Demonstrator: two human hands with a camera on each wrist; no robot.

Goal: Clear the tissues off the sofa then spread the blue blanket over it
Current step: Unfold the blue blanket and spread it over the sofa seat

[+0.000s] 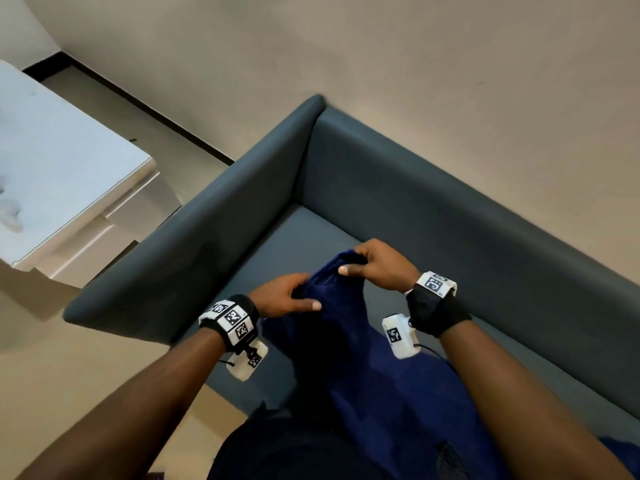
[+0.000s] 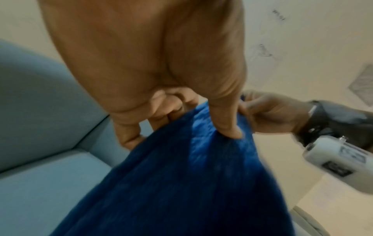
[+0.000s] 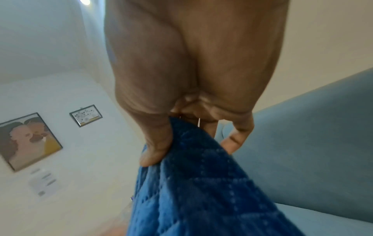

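Blue blanket (image 1: pixel 363 368): bunched, held up over the seat of the sofa (image 1: pixel 433 209) near its left corner; the top edge is raised between both hands and the rest hangs down toward the person.
Blanket axis: long axis runs from the gripped top edge down and back toward the person's body; the lower part lies on the seat at the right edge of the head view.
Blanket surface: stitched diamond quilting, visible in the right wrist view (image 3: pixel 201 191).
Left hand (image 1: pixel 284 296): fingers curled, thumb on the near face, fingers behind the fabric; pinches the top edge of the blanket (image 2: pixel 181 175).
Right hand (image 1: pixel 377 265): fingers curled over the top edge, thumb pressed on the near face; grips the blanket just beside the left hand.
Hand spacing: close together, nearly touching in the left wrist view.
Wrist bands: black straps with white blocks bearing black-and-white square code markers; no readable text.
Sofa: grey-blue, backrest against a beige wall.
Desk (image 1: pixel 62 174): white, left of the sofa arm.
Framed pictures (image 3: pixel 28 140): two on the wall in the right wrist view; the small paper notices beneath are too blurred to read.
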